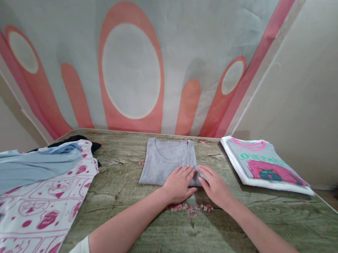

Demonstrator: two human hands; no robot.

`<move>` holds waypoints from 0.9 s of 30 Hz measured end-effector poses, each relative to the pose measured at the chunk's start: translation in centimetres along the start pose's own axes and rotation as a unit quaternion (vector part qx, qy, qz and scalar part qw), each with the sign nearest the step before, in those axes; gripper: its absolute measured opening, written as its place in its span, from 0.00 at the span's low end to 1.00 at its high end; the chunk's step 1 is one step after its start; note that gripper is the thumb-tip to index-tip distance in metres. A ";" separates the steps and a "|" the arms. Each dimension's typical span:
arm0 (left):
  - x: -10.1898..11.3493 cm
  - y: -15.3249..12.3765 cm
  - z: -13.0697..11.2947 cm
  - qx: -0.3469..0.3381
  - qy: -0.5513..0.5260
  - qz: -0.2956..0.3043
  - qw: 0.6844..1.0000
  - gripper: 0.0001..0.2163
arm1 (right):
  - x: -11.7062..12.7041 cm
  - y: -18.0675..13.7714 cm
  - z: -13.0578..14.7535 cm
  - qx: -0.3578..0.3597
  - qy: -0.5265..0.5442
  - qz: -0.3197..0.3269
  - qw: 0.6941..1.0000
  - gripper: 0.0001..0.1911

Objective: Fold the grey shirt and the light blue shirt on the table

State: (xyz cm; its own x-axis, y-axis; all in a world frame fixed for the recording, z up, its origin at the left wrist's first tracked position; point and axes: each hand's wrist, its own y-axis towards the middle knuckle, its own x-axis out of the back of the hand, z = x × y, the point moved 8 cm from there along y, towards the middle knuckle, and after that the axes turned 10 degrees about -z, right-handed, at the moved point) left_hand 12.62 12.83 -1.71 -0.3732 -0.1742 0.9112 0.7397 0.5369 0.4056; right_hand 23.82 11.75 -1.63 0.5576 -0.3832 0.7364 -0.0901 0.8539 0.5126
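Note:
A folded grey T-shirt [166, 157] lies on the green table [138, 217], its neckline toward the wall. My left hand [179, 184] rests flat on the shirt's near right corner with fingers stretched out. My right hand [215, 186] lies right beside it, fingers extended and touching the shirt's near right edge. Neither hand holds anything.
A stack of folded shirts [267, 167], topped by a grey one with a pink print, sits at the right. A pile of unfolded clothes [35, 186], light blue, white with pink print, and dark, covers the left. A patterned wall hanging [133, 61] is behind.

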 end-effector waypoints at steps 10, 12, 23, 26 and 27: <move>0.4 -0.3 -0.1 0.013 0.009 0.020 1.000 0.31 | -2.8 -2.4 0.8 0.053 -0.136 0.135 0.980 0.33; 1.1 -1.1 -0.2 0.019 0.012 0.017 1.000 0.31 | -3.0 -2.7 0.9 0.052 -0.148 0.146 0.977 0.34; 7.7 -10.8 8.3 0.223 -0.082 -0.079 0.968 0.23 | -4.1 0.1 5.9 0.102 -0.120 0.155 0.975 0.32; 8.0 -13.1 13.0 0.343 -0.164 -0.146 0.913 0.16 | -6.2 1.9 8.9 0.148 -0.078 0.165 0.972 0.30; 7.6 -13.7 14.2 0.379 -0.196 -0.153 0.891 0.14 | -6.9 2.6 9.7 0.156 -0.068 0.164 0.972 0.29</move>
State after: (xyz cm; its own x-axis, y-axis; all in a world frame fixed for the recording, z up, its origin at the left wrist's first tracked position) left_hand -8.32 15.87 -1.41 -0.7693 -0.1856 0.6113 0.0350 0.9432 0.3304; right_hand 11.71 13.14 -1.10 0.3448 -0.1689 0.9233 -0.5024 0.7977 0.3336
